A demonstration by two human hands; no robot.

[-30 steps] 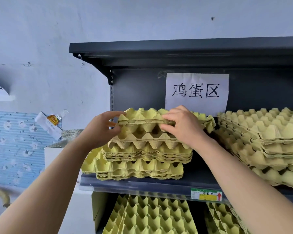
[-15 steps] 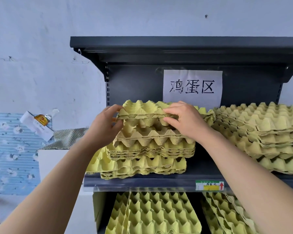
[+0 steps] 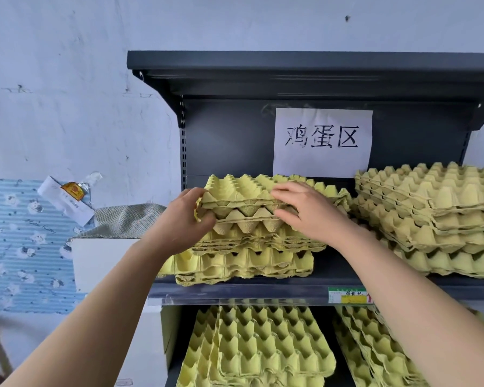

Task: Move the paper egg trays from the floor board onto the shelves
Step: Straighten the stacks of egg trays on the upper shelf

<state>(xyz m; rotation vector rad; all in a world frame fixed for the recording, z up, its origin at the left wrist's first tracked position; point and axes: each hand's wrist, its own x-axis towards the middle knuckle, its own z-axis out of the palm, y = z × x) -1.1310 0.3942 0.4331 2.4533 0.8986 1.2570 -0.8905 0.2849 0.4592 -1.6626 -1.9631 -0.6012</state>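
A pile of yellow paper egg trays (image 3: 249, 258) sits on the left of the dark shelf board (image 3: 235, 291). The top tray (image 3: 241, 188) lies slightly askew on the pile. My left hand (image 3: 185, 219) grips that tray's left corner, fingers above and thumb below. My right hand (image 3: 305, 210) holds its front edge, fingers spread over the cups and thumb underneath. A second pile of trays (image 3: 430, 208) stands to the right on the same board. The floor board is out of view.
More yellow trays (image 3: 263, 344) lean on the shelf below. A white paper sign (image 3: 322, 141) hangs on the back panel under the upper shelf (image 3: 291, 65). A white box (image 3: 101, 261) with a woven cloth stands left of the rack. A price label (image 3: 347, 296) marks the board's edge.
Both hands stay on the top tray, which has settled a little lower on the pile. My left hand has closed further round its left corner. The view has shifted slightly.
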